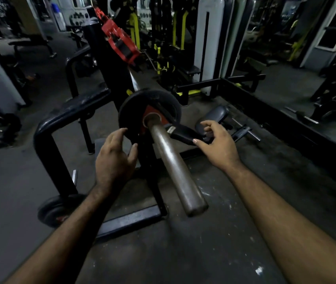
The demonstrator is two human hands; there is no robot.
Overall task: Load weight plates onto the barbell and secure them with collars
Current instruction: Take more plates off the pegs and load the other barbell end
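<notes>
The barbell sleeve [175, 169] points toward me, its bare steel end near the middle of the view. A black weight plate [130, 107] with a red centre sits on the sleeve against the rack. A black collar [181, 133] with a long lever sticks out to the right just in front of the plate. My right hand [216, 146] curls round the lever's end, thumb under it and fingers over it. My left hand [114, 160] is relaxed, with fingertips at the plate's lower left rim. Red plates [120, 42] sit at the bar's far end.
A black tubular rack frame [46, 140] stands to the left, its base bar [130, 220] crossing the floor below the sleeve. Another black plate [54, 210] leans low on the left. A small padded bench [216, 115] and a short bar [245, 130] lie to the right.
</notes>
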